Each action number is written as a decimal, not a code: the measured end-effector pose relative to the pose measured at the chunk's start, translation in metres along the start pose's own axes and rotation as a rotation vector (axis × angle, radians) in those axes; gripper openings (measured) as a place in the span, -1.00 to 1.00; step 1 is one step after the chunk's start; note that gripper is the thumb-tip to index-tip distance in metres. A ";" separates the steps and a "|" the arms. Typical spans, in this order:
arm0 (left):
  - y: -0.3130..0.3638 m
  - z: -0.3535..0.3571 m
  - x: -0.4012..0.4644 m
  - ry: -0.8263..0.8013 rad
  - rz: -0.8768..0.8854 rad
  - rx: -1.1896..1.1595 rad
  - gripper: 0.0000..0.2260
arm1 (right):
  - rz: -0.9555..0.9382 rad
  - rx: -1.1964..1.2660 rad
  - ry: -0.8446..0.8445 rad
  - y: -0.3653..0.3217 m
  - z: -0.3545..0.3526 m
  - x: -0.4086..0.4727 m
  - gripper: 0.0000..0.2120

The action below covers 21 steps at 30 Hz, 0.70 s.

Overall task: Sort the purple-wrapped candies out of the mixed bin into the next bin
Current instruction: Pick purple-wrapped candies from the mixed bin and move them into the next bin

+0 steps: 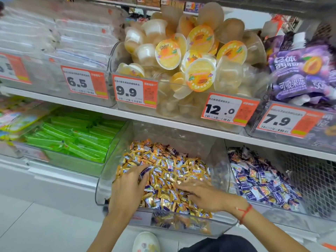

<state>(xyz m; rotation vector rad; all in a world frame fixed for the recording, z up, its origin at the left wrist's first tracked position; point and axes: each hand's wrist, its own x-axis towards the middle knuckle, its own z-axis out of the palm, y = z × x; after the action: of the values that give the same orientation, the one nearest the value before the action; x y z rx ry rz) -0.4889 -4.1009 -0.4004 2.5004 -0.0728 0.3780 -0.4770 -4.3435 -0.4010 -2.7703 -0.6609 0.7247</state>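
Small purple-wrapped candies [144,173] scattered among gold ones, under left hand [127,188].

The left hand [127,188] has its fingers [143,170] dug into the candy of the mixed bin [101,179], so their tips are hidden and its grasp cannot be read. A purple-wrapped candy [144,172] shows only partly beside them. The right hand [203,195] is smeared by motion. The next bin [272,215] is cut off at the right edge. The small print on the price tags [134,90] is unreadable.
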 end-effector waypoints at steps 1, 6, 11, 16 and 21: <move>0.000 0.000 0.000 0.000 0.000 -0.001 -0.72 | -0.012 0.026 0.035 0.002 0.000 -0.003 -0.46; 0.001 -0.001 -0.001 0.002 -0.012 -0.004 -0.71 | 0.147 0.183 0.299 0.007 -0.004 0.007 -0.64; -0.001 -0.002 -0.001 -0.007 -0.002 0.007 -0.71 | 0.233 0.075 0.245 -0.003 -0.001 0.027 -0.78; -0.001 -0.001 0.000 -0.001 -0.012 -0.010 -0.71 | 0.307 0.214 0.405 -0.002 -0.019 0.045 -0.79; 0.001 -0.003 0.000 -0.014 -0.025 -0.025 -0.71 | 0.294 0.399 0.377 -0.023 -0.033 0.077 -0.76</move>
<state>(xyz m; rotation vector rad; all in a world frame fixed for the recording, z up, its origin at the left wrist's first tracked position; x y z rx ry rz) -0.4895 -4.1001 -0.3974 2.4775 -0.0511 0.3467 -0.4092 -4.2903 -0.3981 -2.5407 -0.0282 0.3153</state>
